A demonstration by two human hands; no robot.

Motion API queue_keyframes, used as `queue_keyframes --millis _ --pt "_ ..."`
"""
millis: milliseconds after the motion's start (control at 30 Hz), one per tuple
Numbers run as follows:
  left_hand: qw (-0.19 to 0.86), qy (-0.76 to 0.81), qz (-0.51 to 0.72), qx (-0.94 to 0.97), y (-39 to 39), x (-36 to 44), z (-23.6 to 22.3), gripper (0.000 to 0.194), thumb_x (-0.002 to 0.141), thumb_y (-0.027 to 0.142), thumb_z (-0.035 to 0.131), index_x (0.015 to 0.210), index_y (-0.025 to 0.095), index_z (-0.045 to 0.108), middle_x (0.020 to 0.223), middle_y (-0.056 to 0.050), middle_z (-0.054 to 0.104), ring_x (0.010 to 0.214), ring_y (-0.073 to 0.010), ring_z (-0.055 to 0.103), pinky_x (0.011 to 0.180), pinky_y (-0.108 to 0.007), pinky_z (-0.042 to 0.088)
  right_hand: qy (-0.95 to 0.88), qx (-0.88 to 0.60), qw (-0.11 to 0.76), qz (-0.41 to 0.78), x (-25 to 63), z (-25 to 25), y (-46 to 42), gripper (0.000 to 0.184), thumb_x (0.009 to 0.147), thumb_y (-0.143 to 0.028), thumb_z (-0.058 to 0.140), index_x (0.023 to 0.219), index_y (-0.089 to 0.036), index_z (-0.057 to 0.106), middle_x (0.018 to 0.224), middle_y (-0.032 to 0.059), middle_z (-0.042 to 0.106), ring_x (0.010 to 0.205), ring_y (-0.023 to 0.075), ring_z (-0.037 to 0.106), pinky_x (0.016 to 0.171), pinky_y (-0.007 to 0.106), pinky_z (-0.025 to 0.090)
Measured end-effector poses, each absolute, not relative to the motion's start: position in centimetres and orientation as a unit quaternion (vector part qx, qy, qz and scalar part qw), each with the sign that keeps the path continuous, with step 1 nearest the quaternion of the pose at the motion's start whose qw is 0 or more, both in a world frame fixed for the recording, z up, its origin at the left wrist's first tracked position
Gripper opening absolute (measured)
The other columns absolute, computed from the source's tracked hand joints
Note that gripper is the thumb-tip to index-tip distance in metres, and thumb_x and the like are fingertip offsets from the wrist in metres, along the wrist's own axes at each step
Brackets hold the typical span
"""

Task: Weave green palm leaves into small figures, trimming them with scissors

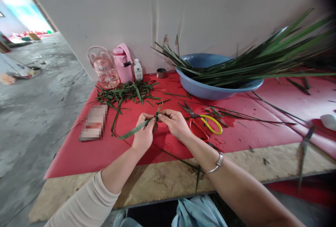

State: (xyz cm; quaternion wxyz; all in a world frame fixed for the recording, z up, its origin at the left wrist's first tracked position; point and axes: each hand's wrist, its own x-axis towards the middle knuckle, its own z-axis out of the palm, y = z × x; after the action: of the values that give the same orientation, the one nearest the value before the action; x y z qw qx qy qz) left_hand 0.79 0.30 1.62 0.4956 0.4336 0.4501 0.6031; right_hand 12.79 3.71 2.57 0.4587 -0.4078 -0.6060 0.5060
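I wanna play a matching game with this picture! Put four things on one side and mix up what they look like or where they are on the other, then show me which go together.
Things:
1. basin
2. scissors
3. bracelet
4. strip

Clues:
A. silver, around the right arm
B. green, held in the left hand
C. blue, with long leaves in it
D. one red handle, one yellow handle

Right pairs: 1-C, 2-D, 3-A, 4-B
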Motion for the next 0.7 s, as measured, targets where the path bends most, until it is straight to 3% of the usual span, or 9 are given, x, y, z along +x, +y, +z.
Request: queue_keyframes --millis 333,533,600,700 --pt "0.509 0.487 0.581 0.408 0.5 1.1 1.5 0.023 0.073 0.031 0.060 0.089 0.016 0.052 0.057 0.004 0.050 0.046 -0.0066 0.041 0.044 -0.019 0.032 -0.627 -0.430 0.449 0.469 12.7 2.6 3.6 0.016 0.075 -0.028 0.056 0.065 -0.016 0.059 0.061 -0.0006 0.059 0.059 0.0115 0.054 0.059 0.023 0.043" --pt "0.502 0.484 0.587 0.412 0.6 0.9 0.8 0.021 0.072 0.034 0.060 0.083 0.016 0.057 0.060 0.002 0.055 0.046 -0.0062 0.041 0.045 -0.020 0.031 -0.647 -0.451 0.425 0.445 12.6 2.1 3.9 0.020 0.078 -0.030 0.052 0.064 -0.017 0.057 0.060 0.0001 0.060 0.060 0.0130 0.056 0.060 0.024 0.045" --pt "0.526 0.471 0.599 0.378 0.8 0.9 0.6 0.022 0.070 0.033 0.062 0.083 0.016 0.055 0.060 0.003 0.055 0.044 -0.0051 0.038 0.043 -0.019 0.028 -0.696 -0.464 0.397 0.378 12.9 2.9 4.0 0.018 0.079 -0.031 0.051 0.071 -0.017 0.059 0.067 0.0021 0.062 0.065 0.0150 0.057 0.064 0.027 0.045" --pt "0.570 0.445 0.615 0.315 1.1 0.9 0.6 0.024 0.067 0.031 0.064 0.082 0.016 0.052 0.063 0.002 0.056 0.043 -0.0037 0.036 0.042 -0.018 0.025 -0.744 -0.468 0.421 0.222 13.5 6.2 2.4 0.019 0.076 -0.033 0.057 0.089 -0.019 0.061 0.095 0.0077 0.063 0.093 0.0222 0.055 0.082 0.036 0.042"
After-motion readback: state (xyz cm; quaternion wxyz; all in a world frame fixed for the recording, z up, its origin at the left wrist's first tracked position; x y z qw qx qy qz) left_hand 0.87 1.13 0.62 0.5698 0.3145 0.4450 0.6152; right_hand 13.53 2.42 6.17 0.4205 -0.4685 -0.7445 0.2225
